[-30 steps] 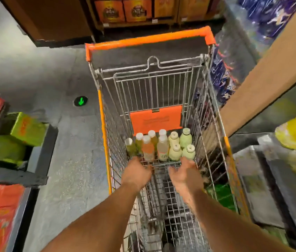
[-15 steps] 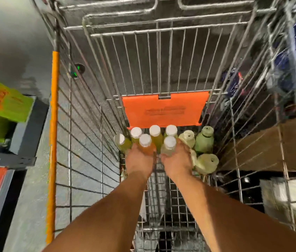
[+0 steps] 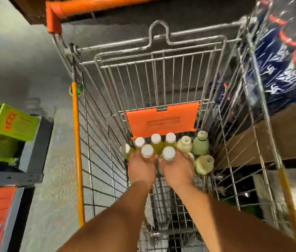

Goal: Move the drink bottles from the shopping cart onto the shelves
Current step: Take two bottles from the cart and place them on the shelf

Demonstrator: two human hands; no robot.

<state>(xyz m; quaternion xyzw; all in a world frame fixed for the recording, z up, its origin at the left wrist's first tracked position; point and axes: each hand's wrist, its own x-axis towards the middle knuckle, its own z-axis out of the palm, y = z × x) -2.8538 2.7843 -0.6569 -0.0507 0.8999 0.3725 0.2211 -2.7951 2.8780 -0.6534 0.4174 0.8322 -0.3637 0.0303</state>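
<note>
While reaching deep into the wire shopping cart (image 3: 96, 124), gripped one white-capped bottle each: left hand (image 3: 140, 167) curled round the orange-tinted bottle (image 3: 147, 151), right hand (image 3: 177, 168) curled round the paler bottle (image 3: 169, 154). Fingers mostly hidden behind the bottles, so exact wrap hard to confirm, but both looked closed on the bodies just below the caps. Sat clustered at the far end of the cart floor, under the orange seat flap (image 3: 161, 121): four more white-capped yellow-green bottles (image 3: 155, 142) touching the held pair, plus pale green bottles (image 3: 200, 144) just to the right, one of them (image 3: 204, 163) tilted over. No bottle on any shelf yet. Risks, as judged: lifting two from a tight pack could drag or topple neighbours; the tilted green one, touching the right hand's side, could roll; a grip this high near the caps could slip on a smooth bottle; knuckles or bottles could catch the wire sides on the way up. Versus a second ago: hands then hovered spread and short of the bottles, now closed on two. Versus half a second ago: same two bottles under the hands, camera pulled back so the orange handle (image 3: 92, 6) showed again, heavy blur at the edges.
</note>
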